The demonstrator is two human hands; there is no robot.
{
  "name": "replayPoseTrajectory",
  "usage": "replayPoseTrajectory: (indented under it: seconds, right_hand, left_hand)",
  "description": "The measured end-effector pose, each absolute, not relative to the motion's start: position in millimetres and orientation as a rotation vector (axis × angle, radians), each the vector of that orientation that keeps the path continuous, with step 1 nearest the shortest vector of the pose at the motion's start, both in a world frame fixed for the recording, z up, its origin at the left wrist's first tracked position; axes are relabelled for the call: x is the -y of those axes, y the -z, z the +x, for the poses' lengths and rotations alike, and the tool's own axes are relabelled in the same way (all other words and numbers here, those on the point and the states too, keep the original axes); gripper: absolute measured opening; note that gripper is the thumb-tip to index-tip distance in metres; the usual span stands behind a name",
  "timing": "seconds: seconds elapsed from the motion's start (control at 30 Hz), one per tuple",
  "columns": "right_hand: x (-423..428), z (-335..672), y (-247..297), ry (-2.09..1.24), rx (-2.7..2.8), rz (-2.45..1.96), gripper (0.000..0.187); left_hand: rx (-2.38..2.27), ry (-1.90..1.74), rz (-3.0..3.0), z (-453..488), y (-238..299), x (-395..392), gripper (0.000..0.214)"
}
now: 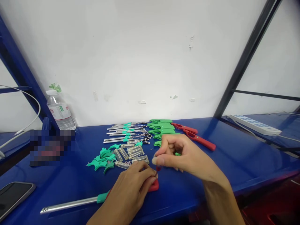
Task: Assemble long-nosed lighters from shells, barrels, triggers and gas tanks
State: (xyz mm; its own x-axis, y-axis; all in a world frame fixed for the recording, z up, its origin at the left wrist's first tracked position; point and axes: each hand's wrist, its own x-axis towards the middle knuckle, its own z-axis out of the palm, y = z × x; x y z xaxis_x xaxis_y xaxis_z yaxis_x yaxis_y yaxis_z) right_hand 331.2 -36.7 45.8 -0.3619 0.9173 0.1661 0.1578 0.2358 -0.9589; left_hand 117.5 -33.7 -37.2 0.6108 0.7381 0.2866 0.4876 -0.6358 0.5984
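Note:
My left hand (127,190) presses down over a red long-nosed lighter (154,186) lying near the front of the table, its fingers closed round the handle and hiding most of it. To the left the lighter's silver tube (72,204) sticks out past a teal collar (102,197). Just above the handle's right end, my right hand (185,156) pinches with thumb and forefinger. A small dark-red piece (158,168) shows under that pinch, too small to name. The fingertips of both hands are close together.
Behind my hands lie teal triggers (100,161), clear fuel tanks (136,152), silver tubes with wires (116,140), green handle shells (161,127) and red handle shells (201,141). A water bottle (60,111) and phone (15,197) are left; a power strip (255,124) is right.

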Motion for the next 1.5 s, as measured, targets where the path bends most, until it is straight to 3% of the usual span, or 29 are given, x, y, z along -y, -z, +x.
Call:
replayPoseTrajectory:
  seconds: [0.13,0.3,0.5,0.67,0.83,1.2,1.3,1.5]
  right_hand:
    - [36,329,-45,-1.170,1.680,-0.986,0.041]
    - [39,330,-50,-1.265,1.786,-0.872,0.020]
    - [38,329,-45,-1.226,1.734,-0.938,0.025]
    - [36,326,-42,-1.114,1.670,-1.003,0.043]
    - [38,331,-48,-1.175,1.807,-0.938,0.026]
    - [33,330,-40,-1.040,1.717,-1.058,0.041]
    - [37,331,-44,-1.141,1.772,-0.962,0.030]
    - [39,331,-49,-1.245,1.819,-0.951,0.032]
  left_hand:
    - [-0.984,-0.721,2.393,117,38,34,0.026]
    - [-0.982,-0.713,2.400,117,37,32,0.027]
    - [-1.003,-0.708,2.430,116,41,32,0.024]
    - [-1.038,-0.699,2.445,116,44,33,0.022]
    - [-1.039,-0.648,2.427,118,40,31,0.026]
    - [-1.054,-0.630,2.439,119,35,33,0.027]
    - [-1.061,-0.601,2.442,119,35,33,0.027]
    - [-1.051,-0.609,2.443,120,34,32,0.027]
